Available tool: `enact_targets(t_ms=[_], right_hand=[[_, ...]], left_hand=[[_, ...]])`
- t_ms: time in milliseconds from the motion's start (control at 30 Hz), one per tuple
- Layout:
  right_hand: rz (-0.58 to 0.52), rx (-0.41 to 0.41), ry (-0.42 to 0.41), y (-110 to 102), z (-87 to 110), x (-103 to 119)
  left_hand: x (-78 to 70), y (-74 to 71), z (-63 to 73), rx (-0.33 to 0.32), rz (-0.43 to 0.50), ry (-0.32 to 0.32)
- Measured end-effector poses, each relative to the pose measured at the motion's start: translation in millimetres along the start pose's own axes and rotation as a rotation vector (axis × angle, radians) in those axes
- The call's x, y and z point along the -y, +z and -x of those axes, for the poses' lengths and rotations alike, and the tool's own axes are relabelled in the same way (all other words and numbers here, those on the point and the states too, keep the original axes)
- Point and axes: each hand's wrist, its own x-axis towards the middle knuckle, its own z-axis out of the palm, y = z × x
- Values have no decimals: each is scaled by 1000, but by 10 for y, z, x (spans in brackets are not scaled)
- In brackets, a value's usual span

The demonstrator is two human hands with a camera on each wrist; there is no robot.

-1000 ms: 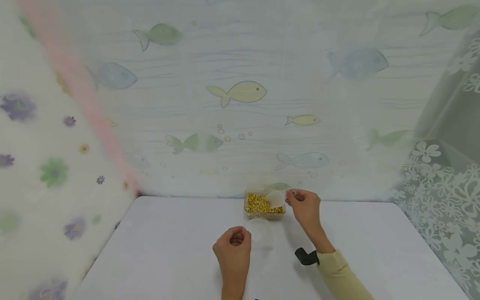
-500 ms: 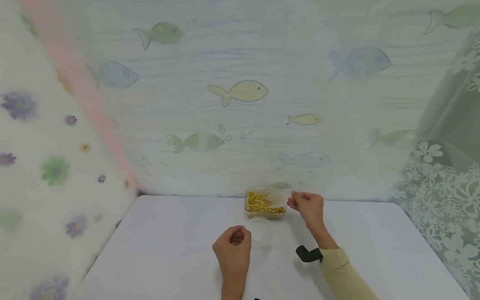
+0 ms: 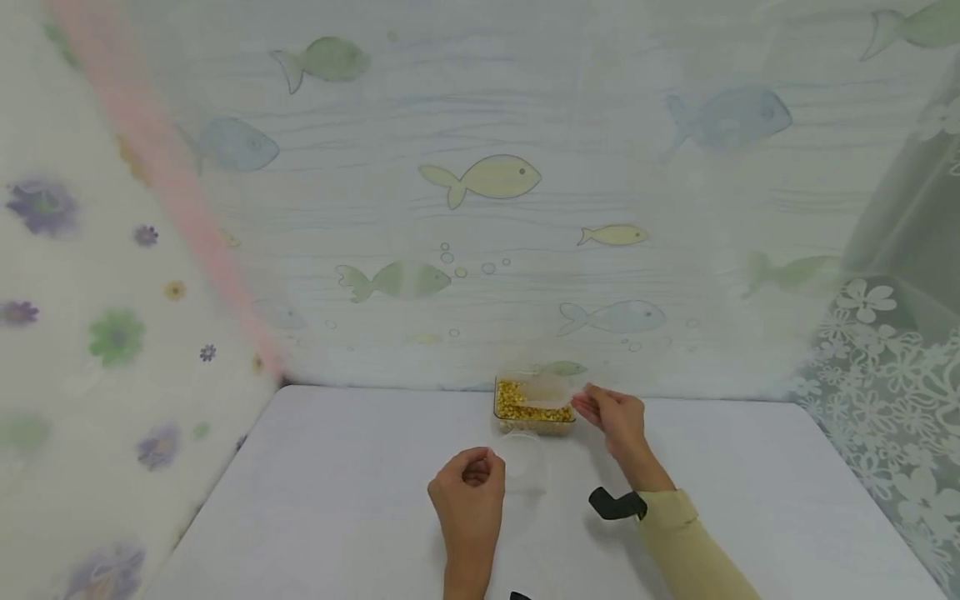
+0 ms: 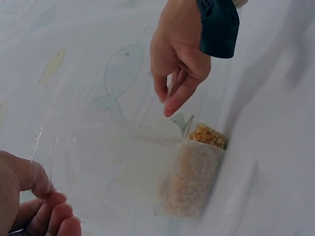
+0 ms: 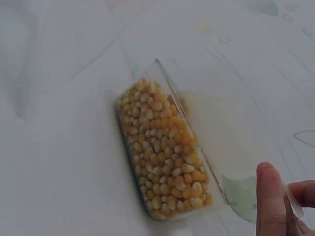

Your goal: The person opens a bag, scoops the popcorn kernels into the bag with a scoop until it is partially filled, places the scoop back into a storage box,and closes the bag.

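Note:
My right hand (image 3: 617, 421) pinches the handle of a translucent white scoop (image 3: 546, 390), whose bowl lies over the corn kernels (image 3: 512, 398). The kernels fill much of a clear rectangular container (image 3: 536, 427) near the back of the table; its see-through wall shows them in the right wrist view. Whether the scoop holds kernels is hard to tell. In front of the container, my left hand (image 3: 468, 492) pinches the edge of a clear plastic cup (image 3: 522, 467). In the left wrist view, this cup (image 4: 113, 167) spreads faintly between my thumb and the container, and its outline is partly lost against white.
A white table (image 3: 337, 483) lies under everything, and a fish-print curtain (image 3: 480, 275) hangs right behind the container. Flower-print cloth (image 3: 116, 337) closes the left side, lace-like sheer fabric (image 3: 907, 417) the right. A black wrist mount (image 3: 617, 504) sticks out from my right wrist.
The scoop has turned from slanting down into the kernels to lying flatter across the container's top. My right hand has shifted only slightly. The left hand stays in place with the cup.

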Motion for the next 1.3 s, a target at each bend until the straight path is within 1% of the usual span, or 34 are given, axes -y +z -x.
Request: enact_targets(t_ms=[267, 733, 900, 1000, 1133, 1300], right_hand=[[-112, 2, 75, -16, -17, 10], [-349, 12, 139, -86, -8, 1], [-370, 18, 143, -99, 10, 47], [-402, 25, 153, -101, 34, 74], [-424, 47, 160, -100, 75, 95], [-420, 68, 152, -112, 129, 102]], left_hand=[[-13, -10, -11, -7, -1, 14], [8, -13, -1, -7, -19, 71], [-2, -14, -10, -20, -11, 94], [-9, -18, -17, -30, -14, 103], [-20, -26, -22, -29, -17, 105], [-27, -28, -19, -27, -12, 99]])
